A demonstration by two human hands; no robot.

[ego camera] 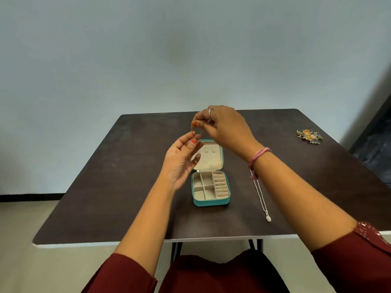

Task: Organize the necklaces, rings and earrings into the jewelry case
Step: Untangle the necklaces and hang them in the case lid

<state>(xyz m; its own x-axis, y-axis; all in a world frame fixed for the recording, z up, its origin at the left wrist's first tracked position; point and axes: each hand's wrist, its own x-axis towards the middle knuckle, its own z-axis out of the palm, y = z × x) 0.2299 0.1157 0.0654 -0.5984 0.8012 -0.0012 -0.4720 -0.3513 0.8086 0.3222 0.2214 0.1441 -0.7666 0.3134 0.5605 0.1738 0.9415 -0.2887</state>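
**A:** ok so what's the count on the dark brown bench (127, 176)?

**B:** one small teal square jewelry case (210, 188), lid open, sitting mid-bench. One thin silver chain necklace with an oval pendant (261, 197) lying just right of it. One little heap of mixed earrings and rings (309, 135), far right.

**A:** and the hands?

**B:** both raised above the case lid. Right hand (224, 125) has a clenched pinch grip on a thin gold chain (192, 130). Left hand (182, 159) is half open, thumb and fingertips touching the chain's lower end.
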